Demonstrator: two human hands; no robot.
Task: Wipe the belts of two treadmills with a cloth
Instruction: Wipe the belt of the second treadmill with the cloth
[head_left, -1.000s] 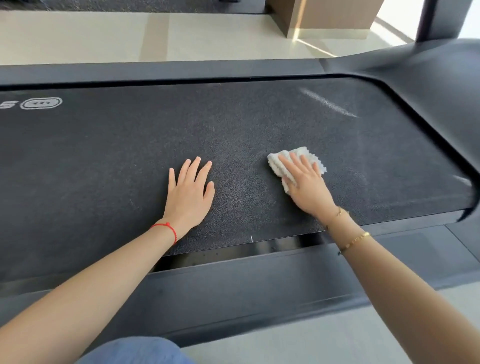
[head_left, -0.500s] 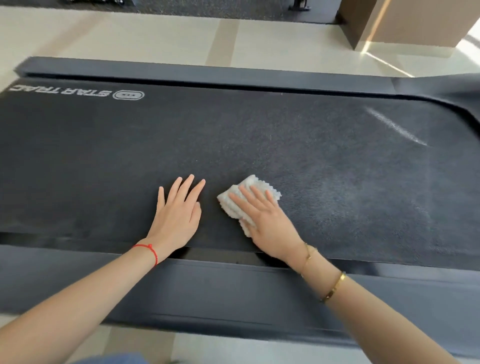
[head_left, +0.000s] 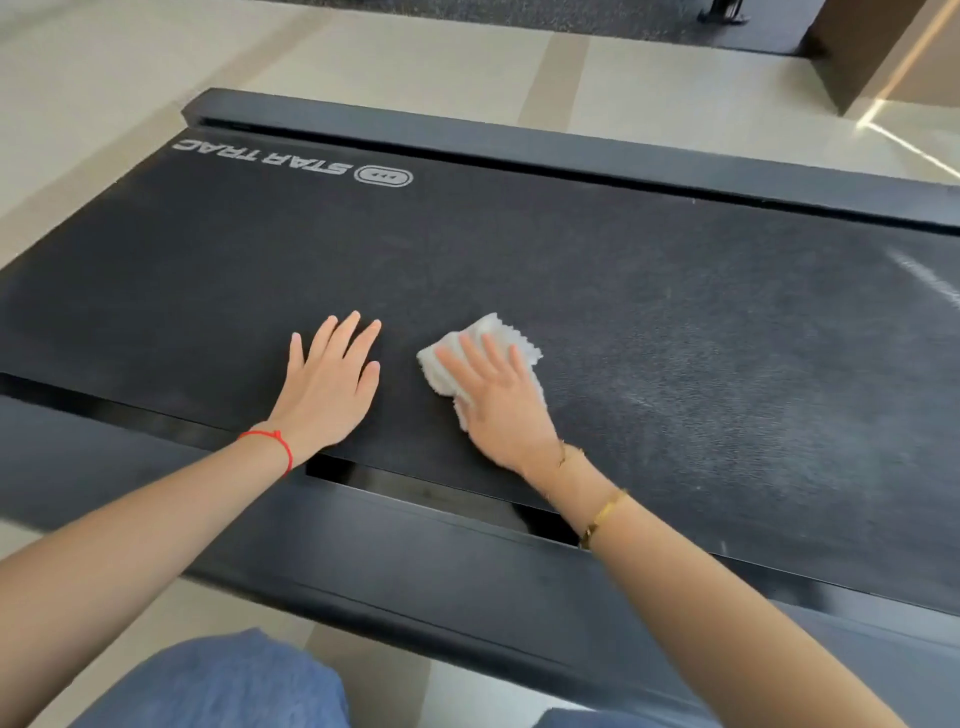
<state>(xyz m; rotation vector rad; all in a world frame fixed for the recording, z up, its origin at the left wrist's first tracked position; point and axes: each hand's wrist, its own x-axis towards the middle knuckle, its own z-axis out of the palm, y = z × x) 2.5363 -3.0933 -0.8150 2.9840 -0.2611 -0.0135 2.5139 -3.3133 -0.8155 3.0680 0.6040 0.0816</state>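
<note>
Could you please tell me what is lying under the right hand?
A white cloth lies under the right hand, on the belt. Its middle is covered by the palm.

Bright, even daylight fills the room; the pale floor (head_left: 363, 73) looks a little washed out. At upper right a sharp streak of sun (head_left: 906, 137) crosses the tiles — the strongest glare. The dark belt (head_left: 623, 291) takes a soft greyish sheen toward the right. My right hand (head_left: 501, 402) is smeared with motion blur; my left hand (head_left: 327, 387) is crisper and casts only a faint shadow. The wide lens bends the rail (head_left: 571, 143) — corners go soft.
</note>
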